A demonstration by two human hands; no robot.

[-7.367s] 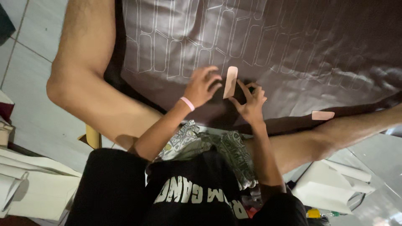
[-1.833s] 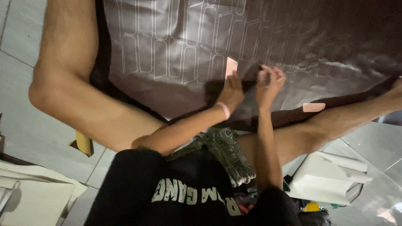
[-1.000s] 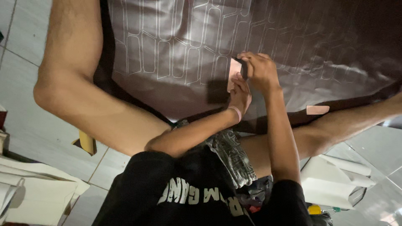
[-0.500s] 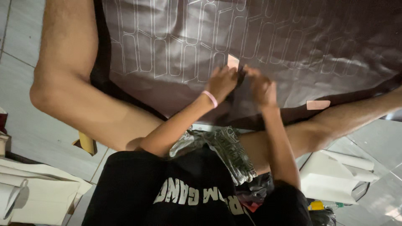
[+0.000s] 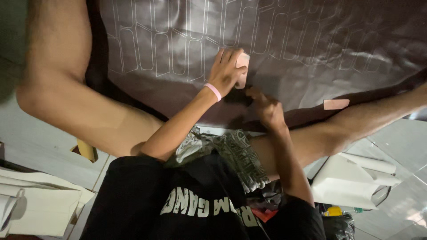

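A dark brown sheet (image 5: pixel 311 44) lies across the floor between my spread legs, covered with rows of white traced outlines. My left hand (image 5: pixel 226 71), a pink band on its wrist, presses a small pink template (image 5: pixel 243 60) flat against the sheet. Just below and to the right of it, my right hand (image 5: pixel 265 108) rests on the sheet with its fingers curled and the fingertips pointing at the template's lower edge. Whatever is in those fingers is hidden in shadow.
A second pink piece (image 5: pixel 336 104) lies at the sheet's edge by my right leg. Rolled white paper (image 5: pixel 356 178) sits on the tiles at the right and stacked white sheets (image 5: pixel 31 204) at the lower left. A yellow object (image 5: pixel 86 150) lies under my left thigh.
My left hand has slid up and now covers the template. My right hand has dropped from beside the template to just below it.
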